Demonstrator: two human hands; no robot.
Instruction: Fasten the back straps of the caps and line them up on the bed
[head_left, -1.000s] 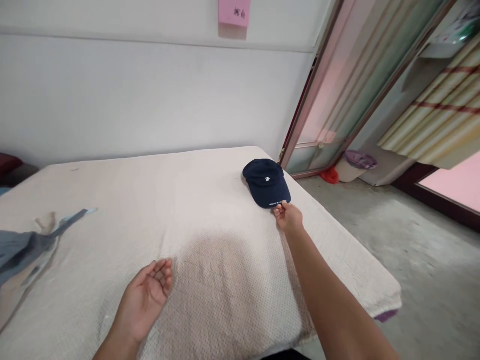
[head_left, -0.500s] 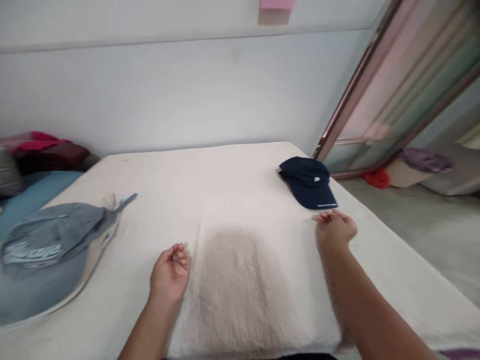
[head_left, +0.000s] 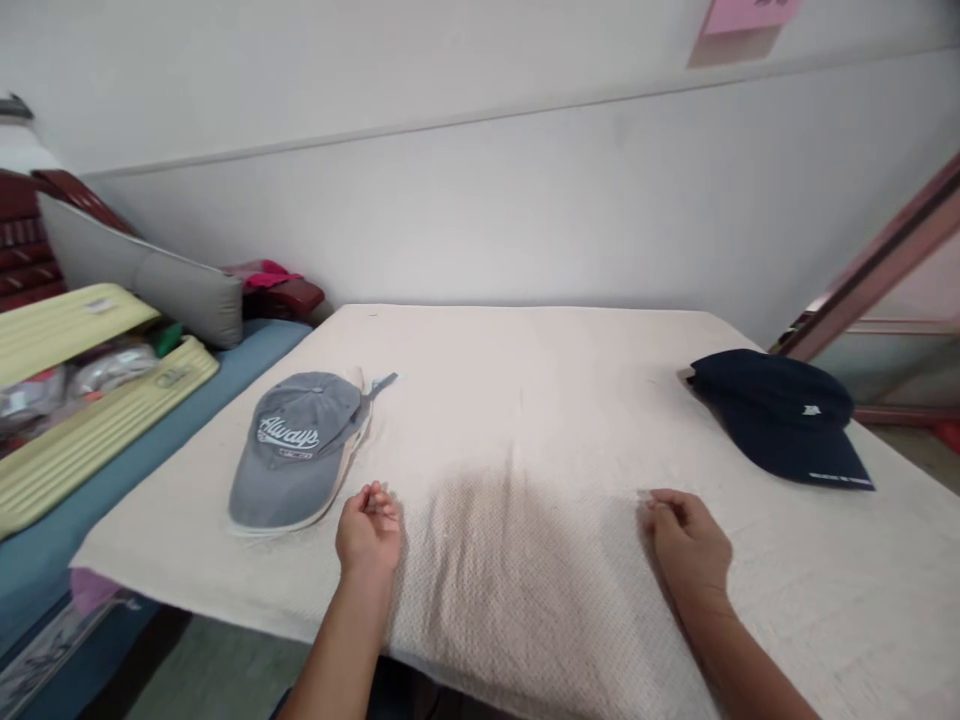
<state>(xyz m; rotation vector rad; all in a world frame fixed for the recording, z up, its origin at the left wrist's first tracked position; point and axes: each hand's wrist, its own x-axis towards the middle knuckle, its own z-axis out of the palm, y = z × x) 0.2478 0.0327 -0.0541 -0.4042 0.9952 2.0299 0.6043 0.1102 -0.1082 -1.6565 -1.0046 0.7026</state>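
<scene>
A cream cloth (head_left: 525, 380) covers the table. My left hand (head_left: 369, 530) rests palm up near its front, fingers curled and closed, with nothing plain to see in them. Just to the upper left of that hand lies a grey cap (head_left: 300, 450) with white "Always" lettering, its strap pointing right. My right hand (head_left: 688, 550) is on the cloth further right, fingers pinched together; what they hold, if anything, is too small to make out. Beyond it, at the right, sits a dark navy cap (head_left: 780, 415) with a small white logo, apart from the hand.
A white wall (head_left: 487, 210) stands behind the table, with a pink note (head_left: 750, 14) on it. At the left are a blue seat (head_left: 262, 350), a grey cushion (head_left: 165, 280) and a yellow container (head_left: 112, 430) with packets. A pink frame (head_left: 877, 270) is at the right.
The view has swung left, so both caps appear further right and more of the left side shows. My right hand is now closer to my left and further from the navy cap.
</scene>
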